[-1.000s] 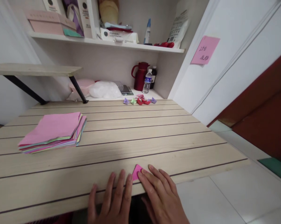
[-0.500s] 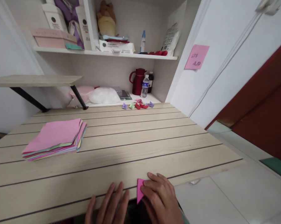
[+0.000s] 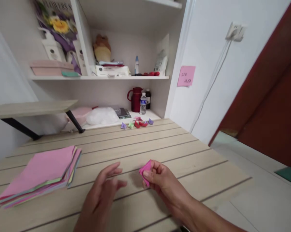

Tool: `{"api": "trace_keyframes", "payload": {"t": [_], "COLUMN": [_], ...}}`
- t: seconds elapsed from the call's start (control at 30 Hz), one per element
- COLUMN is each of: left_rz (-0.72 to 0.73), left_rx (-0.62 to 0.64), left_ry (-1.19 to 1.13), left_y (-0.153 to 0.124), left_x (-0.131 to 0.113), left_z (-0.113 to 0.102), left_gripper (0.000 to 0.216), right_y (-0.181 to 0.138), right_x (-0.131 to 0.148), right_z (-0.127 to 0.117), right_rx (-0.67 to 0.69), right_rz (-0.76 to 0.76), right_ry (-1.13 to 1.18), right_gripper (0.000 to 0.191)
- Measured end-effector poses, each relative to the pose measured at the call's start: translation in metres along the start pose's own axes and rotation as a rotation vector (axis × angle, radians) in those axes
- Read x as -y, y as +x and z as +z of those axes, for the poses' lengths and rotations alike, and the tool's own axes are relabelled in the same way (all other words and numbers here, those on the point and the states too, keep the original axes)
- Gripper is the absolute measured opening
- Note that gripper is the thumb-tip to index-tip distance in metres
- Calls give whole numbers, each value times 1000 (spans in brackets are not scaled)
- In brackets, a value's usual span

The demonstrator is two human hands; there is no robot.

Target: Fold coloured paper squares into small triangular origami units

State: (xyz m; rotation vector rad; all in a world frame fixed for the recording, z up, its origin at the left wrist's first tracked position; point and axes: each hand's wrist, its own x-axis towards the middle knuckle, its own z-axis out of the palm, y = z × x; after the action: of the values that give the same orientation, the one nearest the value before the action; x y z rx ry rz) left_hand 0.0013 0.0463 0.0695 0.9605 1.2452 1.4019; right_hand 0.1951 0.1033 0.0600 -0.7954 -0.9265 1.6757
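Observation:
A small folded piece of bright pink paper point(image 3: 145, 170) is pinched between the thumb and fingers of my right hand point(image 3: 163, 180), held up over the wooden table point(image 3: 145, 145). To its left, my left hand point(image 3: 104, 187) is raised with thumb and fingers apart, holding nothing and not touching the paper. It is slightly blurred. Left of that hand lies a stack of coloured square papers point(image 3: 44, 167), a pink sheet on top. Several small folded paper pieces in purple, green and red point(image 3: 137, 124) stand in a row at the table's far edge.
A small raised shelf with black legs point(image 3: 34, 108) stands at the back left. Behind the table, a white cabinet point(image 3: 99, 78) holds a dark red jug point(image 3: 136, 100), a water bottle point(image 3: 143, 103) and a white plastic bag point(image 3: 102, 116). A pink note point(image 3: 186, 76) sticks to the wall.
My right hand has lifted the pink paper off the table's near edge, and it now pinches it in the air. My left hand has come up and turned sideways. The view has tilted upward.

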Motion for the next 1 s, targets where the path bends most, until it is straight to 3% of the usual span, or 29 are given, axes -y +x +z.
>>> {"api": "trace_keyframes", "payload": {"t": [0.03, 0.13, 0.23, 0.37, 0.53, 0.73, 0.87, 1.0], "left_rz": [-59, -31, -8, -13, -53, 35, 3, -83], "left_rx": [49, 83, 82, 79, 110, 165, 22, -65], "left_ry": [-169, -252, -293, -323, -303, -112, -16, -172], "left_y": [18, 62, 92, 116, 129, 137, 137, 133], "left_x": [-9, -21, -17, -1, 26, 43, 42, 39], "left_z": [9, 31, 43, 46, 40, 38, 39, 35], "left_gripper": [31, 33, 35, 35, 37, 37, 35, 31], "right_y": [19, 66, 96, 114, 119, 118, 115, 113], "right_x": [6, 15, 14, -4, -24, -22, -22, -22], "right_z": [3, 12, 21, 25, 15, 14, 16, 15], "right_rx": [9, 52, 88, 72, 8, 11, -7, 50], "right_rz": [13, 104, 137, 142, 144, 117, 84, 113], "right_ry": [2, -5, -15, 5, 80, 69, 45, 4], "right_gripper": [44, 48, 50, 50, 47, 46, 46, 43]}}
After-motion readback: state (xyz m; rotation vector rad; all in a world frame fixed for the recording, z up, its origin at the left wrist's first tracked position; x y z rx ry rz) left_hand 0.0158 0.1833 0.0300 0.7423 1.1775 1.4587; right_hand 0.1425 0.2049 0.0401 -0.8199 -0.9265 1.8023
